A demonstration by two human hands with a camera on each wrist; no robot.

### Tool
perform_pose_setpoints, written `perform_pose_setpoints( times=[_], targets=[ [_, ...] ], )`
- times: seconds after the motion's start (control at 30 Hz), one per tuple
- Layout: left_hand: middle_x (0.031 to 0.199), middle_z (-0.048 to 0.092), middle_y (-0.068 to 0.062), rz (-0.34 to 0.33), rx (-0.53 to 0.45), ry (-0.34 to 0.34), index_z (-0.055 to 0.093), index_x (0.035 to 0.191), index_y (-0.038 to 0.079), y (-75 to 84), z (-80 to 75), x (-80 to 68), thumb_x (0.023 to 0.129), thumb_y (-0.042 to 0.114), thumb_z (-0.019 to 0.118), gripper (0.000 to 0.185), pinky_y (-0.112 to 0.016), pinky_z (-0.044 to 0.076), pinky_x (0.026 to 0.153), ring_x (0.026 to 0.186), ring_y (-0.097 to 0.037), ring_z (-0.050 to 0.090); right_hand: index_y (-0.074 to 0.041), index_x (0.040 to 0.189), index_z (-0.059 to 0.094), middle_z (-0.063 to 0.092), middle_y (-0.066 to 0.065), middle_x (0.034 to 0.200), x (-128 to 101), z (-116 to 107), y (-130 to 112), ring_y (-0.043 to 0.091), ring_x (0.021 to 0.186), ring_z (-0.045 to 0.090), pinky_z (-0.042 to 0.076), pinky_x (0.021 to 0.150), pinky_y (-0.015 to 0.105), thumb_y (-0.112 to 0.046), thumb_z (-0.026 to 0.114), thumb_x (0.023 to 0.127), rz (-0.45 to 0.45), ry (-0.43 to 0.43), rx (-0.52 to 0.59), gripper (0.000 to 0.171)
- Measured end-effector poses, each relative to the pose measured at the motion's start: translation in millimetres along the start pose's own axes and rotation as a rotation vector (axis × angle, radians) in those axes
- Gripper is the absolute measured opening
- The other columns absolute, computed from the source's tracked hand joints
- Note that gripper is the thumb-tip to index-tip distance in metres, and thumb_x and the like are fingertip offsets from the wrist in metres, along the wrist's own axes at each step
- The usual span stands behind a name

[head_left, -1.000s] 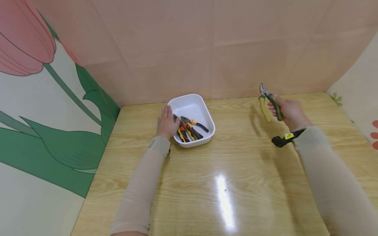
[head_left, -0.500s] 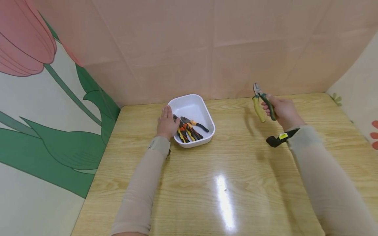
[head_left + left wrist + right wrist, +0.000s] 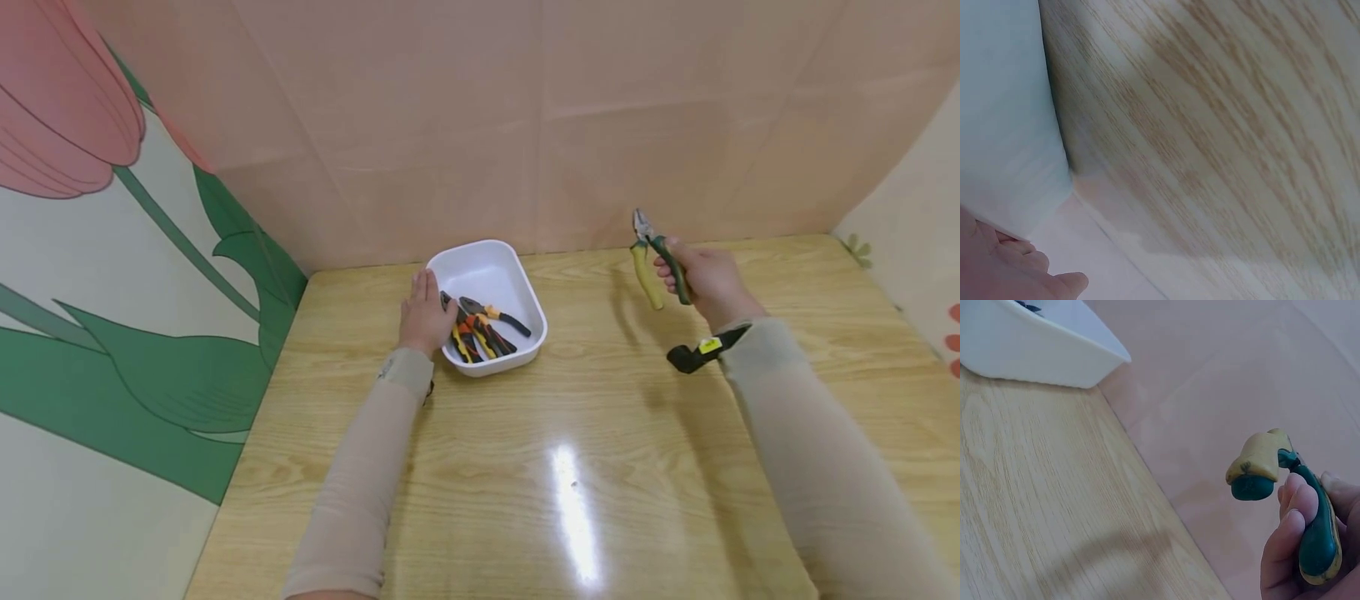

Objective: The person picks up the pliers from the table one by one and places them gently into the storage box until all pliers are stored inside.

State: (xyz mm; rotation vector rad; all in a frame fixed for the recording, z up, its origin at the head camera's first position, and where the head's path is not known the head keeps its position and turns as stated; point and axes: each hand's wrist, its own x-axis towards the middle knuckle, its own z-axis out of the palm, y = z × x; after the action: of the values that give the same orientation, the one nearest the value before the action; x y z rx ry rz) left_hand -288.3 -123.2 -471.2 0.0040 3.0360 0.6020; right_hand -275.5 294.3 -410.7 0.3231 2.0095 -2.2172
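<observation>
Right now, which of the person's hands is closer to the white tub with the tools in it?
Left. The left hand rests against the white tub, beside its left wall. The right hand is well off to the tub's right, gripping green-and-yellow pliers above the table.

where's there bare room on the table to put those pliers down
The table is bare between the white tray and the right hand, which holds the green and yellow pliers, and across the near half between both sleeves. The tray's near end is crowded with pliers; its far end is bare. The left hand rests against its left side.
</observation>
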Motion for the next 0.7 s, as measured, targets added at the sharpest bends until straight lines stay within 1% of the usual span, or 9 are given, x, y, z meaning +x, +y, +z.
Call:
perform_pose_setpoints(
  times=[0.17,0.27,0.43,0.5,0.7],
  targets=[
    [0.17,0.002,-0.014,-0.001,0.001,0.004,0.004,0.162,0.003,1.0,-0.5,-0.8,0.106,0.041,0.041,0.077,-0.056,0.012,0.124,0.156,-0.028,0.0,-0.013,0.083,0.075,0.07,-0.003,0.075,2,7,3,0.006,0.062,0.061,0.054,0.057,0.019,-0.042,0.06,0.1,0.0,-0.002,-0.009,0.037],
    [0.17,0.002,-0.013,-0.005,0.0,0.004,0.005,0.162,0.003,1.7,-1.0,-1.6,0.106,0.041,0.041,0.077,-0.055,0.012,0.125,0.156,-0.028,0.0,-0.012,0.086,0.074,0.07,-0.002,0.076,2,13,3,0.006,0.062,0.061,0.054,0.057,0.02,-0.041,0.059,0.101,0.006,-0.003,-0.005,0.036],
    [0.17,0.002,-0.014,-0.007,-0.01,0.01,0.006,0.162,0.003,2.7,-1.4,-2.3,0.106,0.041,0.042,0.077,-0.056,0.013,0.124,0.156,-0.028,0.001,-0.016,0.082,0.073,0.07,-0.002,0.075,-1,24,0,0.006,0.061,0.061,0.053,0.056,0.02,-0.036,0.057,0.103,0.015,-0.019,-0.004,0.033],
    [0.17,0.002,-0.014,-0.005,-0.012,0.011,0.006,0.162,0.003,2.4,-1.2,-2.1,0.106,0.041,0.042,0.077,-0.056,0.013,0.124,0.157,-0.029,0.001,-0.016,0.081,0.073,0.07,-0.003,0.074,-2,27,-1,0.006,0.061,0.061,0.053,0.055,0.019,-0.035,0.055,0.104,0.01,-0.026,-0.022,0.035],
    [0.17,0.001,-0.013,0.001,-0.005,0.005,0.004,0.162,0.003,0.0,-0.5,-1.0,0.107,0.041,0.04,0.076,-0.056,0.012,0.124,0.157,-0.028,0.001,-0.011,0.084,0.074,0.069,-0.003,0.075,0,31,2,0.007,0.062,0.06,0.053,0.056,0.02,-0.038,0.055,0.103,-0.001,-0.029,-0.028,0.038]
  ],
)
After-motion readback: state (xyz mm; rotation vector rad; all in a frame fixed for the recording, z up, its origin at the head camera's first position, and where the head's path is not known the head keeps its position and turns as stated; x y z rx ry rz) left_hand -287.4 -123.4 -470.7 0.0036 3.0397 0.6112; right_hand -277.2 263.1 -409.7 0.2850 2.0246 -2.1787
